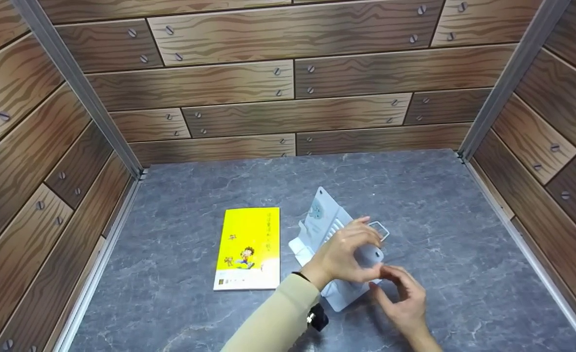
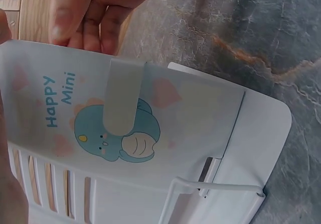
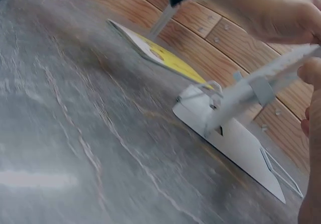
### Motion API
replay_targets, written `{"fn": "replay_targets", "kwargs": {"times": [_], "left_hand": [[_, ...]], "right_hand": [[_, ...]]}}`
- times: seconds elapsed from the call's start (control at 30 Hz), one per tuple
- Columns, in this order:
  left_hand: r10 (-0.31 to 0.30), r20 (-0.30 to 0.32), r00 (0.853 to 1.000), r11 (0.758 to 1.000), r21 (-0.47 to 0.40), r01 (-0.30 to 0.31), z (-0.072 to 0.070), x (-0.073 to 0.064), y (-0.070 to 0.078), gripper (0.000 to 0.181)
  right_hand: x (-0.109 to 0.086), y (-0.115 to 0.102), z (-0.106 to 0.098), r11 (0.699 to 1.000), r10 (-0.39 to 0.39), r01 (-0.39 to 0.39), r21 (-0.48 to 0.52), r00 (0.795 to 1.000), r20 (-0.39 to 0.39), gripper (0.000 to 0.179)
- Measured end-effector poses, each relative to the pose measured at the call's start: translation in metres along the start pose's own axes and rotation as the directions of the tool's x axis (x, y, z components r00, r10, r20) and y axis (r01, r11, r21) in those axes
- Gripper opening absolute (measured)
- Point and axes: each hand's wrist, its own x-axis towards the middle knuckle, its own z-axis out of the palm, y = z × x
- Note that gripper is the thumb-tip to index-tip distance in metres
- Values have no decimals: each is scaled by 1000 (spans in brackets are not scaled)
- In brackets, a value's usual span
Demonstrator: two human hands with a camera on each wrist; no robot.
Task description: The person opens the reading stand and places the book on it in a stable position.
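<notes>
A pale blue-white metal book stand (image 1: 312, 225) stands unfolded on the table, right of centre. In the left wrist view its panel (image 2: 190, 108) carries a blue cartoon dinosaur, "Happy Mini" lettering and a row of slots. Wire loops stick out from the stand, and a flat base plate (image 3: 241, 148) lies under it. My left hand (image 1: 339, 254) reaches over the stand and grips the upper panel by its edges. My right hand (image 1: 405, 300) pinches the panel's near right edge, thumb and fingers on opposite faces. The left hand hides part of the slotted panel in the head view.
A yellow book (image 1: 249, 244) with a cartoon child on its cover lies flat to the left of the stand. Wood-patterned walls (image 1: 288, 78) enclose the grey marbled table (image 1: 195, 190) at the back and both sides, with metal rails at the corners.
</notes>
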Motion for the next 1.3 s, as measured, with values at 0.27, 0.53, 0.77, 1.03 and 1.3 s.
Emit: {"fn": "replay_targets", "kwargs": {"times": [0.27, 0.53, 0.77, 1.03, 1.3], "left_hand": [[-9, 1, 1000, 1000, -2, 9, -7, -6, 2, 29], [-19, 17, 1000, 1000, 21, 19, -10, -9, 3, 30], [-14, 10, 1000, 1000, 14, 14, -12, -10, 3, 29], [-3, 7, 1000, 1000, 31, 3, -12, -8, 6, 29], [-18, 15, 1000, 999, 41, 17, -14, -10, 5, 29]], "right_hand": [[17, 10, -18, 912, 364, -376, -165, 926, -100, 29], [58, 30, -37, 513, 792, -805, -300, 578, -195, 36], [87, 51, -46, 436, 866, -855, -279, 483, -128, 41], [100, 62, -57, 345, 938, -938, 32, 344, -47, 48], [100, 65, -59, 327, 945, -936, 130, 327, -23, 46]]}}
